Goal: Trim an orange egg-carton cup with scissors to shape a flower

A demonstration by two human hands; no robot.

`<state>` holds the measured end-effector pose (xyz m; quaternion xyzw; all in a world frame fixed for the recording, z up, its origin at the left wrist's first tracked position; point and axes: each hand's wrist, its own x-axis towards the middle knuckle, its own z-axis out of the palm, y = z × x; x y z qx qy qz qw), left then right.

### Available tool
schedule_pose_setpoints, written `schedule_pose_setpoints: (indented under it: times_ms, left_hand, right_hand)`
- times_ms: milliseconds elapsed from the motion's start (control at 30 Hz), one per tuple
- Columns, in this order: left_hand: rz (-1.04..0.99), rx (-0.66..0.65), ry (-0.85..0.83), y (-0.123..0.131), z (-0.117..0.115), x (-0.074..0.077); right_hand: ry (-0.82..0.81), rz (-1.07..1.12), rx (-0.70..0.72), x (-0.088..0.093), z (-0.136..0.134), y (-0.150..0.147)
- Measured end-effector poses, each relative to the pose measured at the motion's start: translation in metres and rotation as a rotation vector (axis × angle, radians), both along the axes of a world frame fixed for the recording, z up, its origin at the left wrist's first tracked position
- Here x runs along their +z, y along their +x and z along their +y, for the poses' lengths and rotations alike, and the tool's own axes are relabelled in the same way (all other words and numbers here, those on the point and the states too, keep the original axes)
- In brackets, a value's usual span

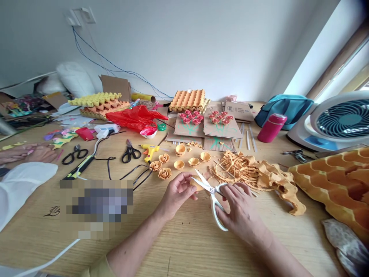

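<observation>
Between the thumb and fingers of my left hand (181, 188) is a small orange egg-carton cup (197, 182). My right hand (238, 204) grips white-handled scissors (212, 190), whose blades are spread apart at the cup. Part of the cup is hidden behind the blades and my fingers. Just beyond lie several loose cups, among them one egg-carton cup (179, 164), and a few rolled orange paper roses (165, 173). Right of these is a heap of orange carton trimmings (239, 169).
A yellow glue gun (150, 152) and black-handled scissors (131, 152) lie left of the cups. Cardboard sheets (221, 127) with red flowers stand behind. At right are egg trays (325, 181), a pink bottle (272, 127) and a fan (337, 119). Another person's hands (29, 153) show at far left.
</observation>
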<state>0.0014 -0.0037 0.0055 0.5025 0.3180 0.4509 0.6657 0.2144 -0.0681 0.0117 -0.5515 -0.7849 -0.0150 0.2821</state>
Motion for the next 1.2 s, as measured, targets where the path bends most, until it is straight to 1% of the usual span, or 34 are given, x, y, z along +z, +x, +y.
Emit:
schedule_pose_setpoints:
  times_ms: [200,367,500,600,700,800,867,933,1067,1133,1200]
  left_hand:
    - [0.032,0.038,0.053,0.002,-0.003,0.006]
    - [0.043,0.035,0.123,0.001,-0.003,0.004]
    - [0.039,0.064,0.105,0.002,-0.003,0.003]
    - [0.04,0.08,0.1,0.002,-0.003,0.003]
    - [0.055,0.074,0.099,0.002,-0.002,0.004]
    - [0.067,0.077,0.084,0.002,-0.003,0.005]
    - [0.064,0.069,0.076,0.001,-0.003,0.007]
    - [0.035,0.042,0.054,-0.001,-0.003,0.008]
    - [-0.113,-0.078,-0.075,-0.004,-0.001,0.009]
    - [-0.171,-0.124,-0.124,-0.005,0.0,0.009]
    - [-0.196,-0.15,-0.137,-0.006,0.001,0.007]
  right_hand:
    - [0.013,-0.01,-0.006,-0.002,0.0,0.0]
    - [0.02,-0.001,0.026,-0.001,0.0,0.001]
    - [0.03,-0.015,0.071,-0.002,0.0,0.003]
    - [-0.023,-0.032,0.115,-0.005,0.001,0.005]
    - [-0.079,-0.012,0.066,-0.01,0.004,0.006]
    - [-0.098,0.027,0.024,-0.012,0.007,0.007]
    - [-0.131,0.075,0.03,-0.011,0.007,0.007]
    - [-0.201,0.158,0.033,-0.009,0.006,0.006]
    - [-0.366,0.372,0.033,-0.003,0.003,0.004]
    - [-0.429,0.482,0.055,0.001,0.002,0.005]
    - [-0.5,0.609,0.104,0.006,0.001,0.006]
